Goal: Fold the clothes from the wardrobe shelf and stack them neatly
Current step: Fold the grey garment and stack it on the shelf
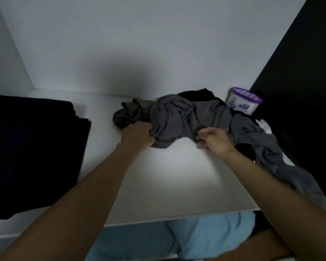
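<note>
Gathering up a crumpled grey garment (186,119) looks like the step in hand, seen from the one head view: it lies in a heap right of centre on the white shelf (158,176), with one long end trailing down toward the shelf's front edge at lower right. The left hand (137,133) has its grip closed, fingers curled into the near left fold of the cloth. The right hand (215,141) sits at the garment's near edge with thumb above and fingers below, but blur hides whether that grip has closed on the cloth, so I cannot tell. A black garment (201,95) lies behind and partly under the grey one, and a scrap of white cloth (265,125) shows just right of it. The next move probably calls for lifting the grey piece free of these and spreading it flat. Bare shelf lies between the hands and the front edge, which would suit that. A folded dark stack (32,147) fills the left side, and a purple-lidded tub (243,100) stands at the back right, near enough to be knocked. Below the front edge, light blue fabric (205,238) shows.
</note>
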`<act>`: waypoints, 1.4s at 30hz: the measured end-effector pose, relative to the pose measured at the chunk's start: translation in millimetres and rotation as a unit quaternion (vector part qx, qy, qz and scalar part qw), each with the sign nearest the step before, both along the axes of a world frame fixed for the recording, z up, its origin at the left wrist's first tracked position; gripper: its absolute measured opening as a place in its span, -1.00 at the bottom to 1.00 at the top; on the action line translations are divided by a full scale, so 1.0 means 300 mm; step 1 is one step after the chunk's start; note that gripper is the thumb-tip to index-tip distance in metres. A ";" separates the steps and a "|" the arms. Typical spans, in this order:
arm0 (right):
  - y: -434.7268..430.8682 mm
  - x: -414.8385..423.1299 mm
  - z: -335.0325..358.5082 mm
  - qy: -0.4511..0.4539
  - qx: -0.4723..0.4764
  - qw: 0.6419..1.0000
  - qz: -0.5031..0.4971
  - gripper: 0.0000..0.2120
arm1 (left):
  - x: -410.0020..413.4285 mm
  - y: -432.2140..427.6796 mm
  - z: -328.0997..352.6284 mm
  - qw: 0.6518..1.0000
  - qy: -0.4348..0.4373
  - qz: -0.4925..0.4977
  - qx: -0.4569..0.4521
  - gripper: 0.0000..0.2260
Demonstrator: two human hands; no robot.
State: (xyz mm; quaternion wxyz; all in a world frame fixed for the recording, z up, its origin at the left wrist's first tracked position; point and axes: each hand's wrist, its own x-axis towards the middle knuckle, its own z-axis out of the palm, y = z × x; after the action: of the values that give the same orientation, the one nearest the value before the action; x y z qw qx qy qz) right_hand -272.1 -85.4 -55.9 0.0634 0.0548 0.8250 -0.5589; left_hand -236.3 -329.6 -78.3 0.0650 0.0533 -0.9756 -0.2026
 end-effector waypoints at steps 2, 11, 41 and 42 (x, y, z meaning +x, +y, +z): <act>-0.062 0.031 0.001 -0.120 -0.105 0.987 -0.012 -0.82 | 0.032 0.006 0.010 0.997 -0.012 -0.022 0.069 -0.74; -0.252 0.112 0.024 -0.073 -0.244 0.967 -0.013 -0.67 | 0.323 0.028 0.089 0.911 -0.140 -0.241 0.305 -0.78; 0.480 0.997 -0.324 -0.249 -0.421 0.858 0.155 -0.61 | 1.024 0.780 -0.183 0.900 -0.074 0.010 0.430 -0.86; 0.466 1.019 -0.338 -0.250 -0.408 0.869 0.127 -0.70 | 1.056 0.785 -0.185 0.895 -0.080 0.027 0.437 -0.83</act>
State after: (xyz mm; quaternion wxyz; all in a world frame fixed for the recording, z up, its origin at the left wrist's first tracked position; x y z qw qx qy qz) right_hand 33.6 54.5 -157.2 0.3548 0.0574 0.4802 -0.8001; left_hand 80.4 -94.0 -133.7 -0.0380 0.1183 -0.7889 -0.6018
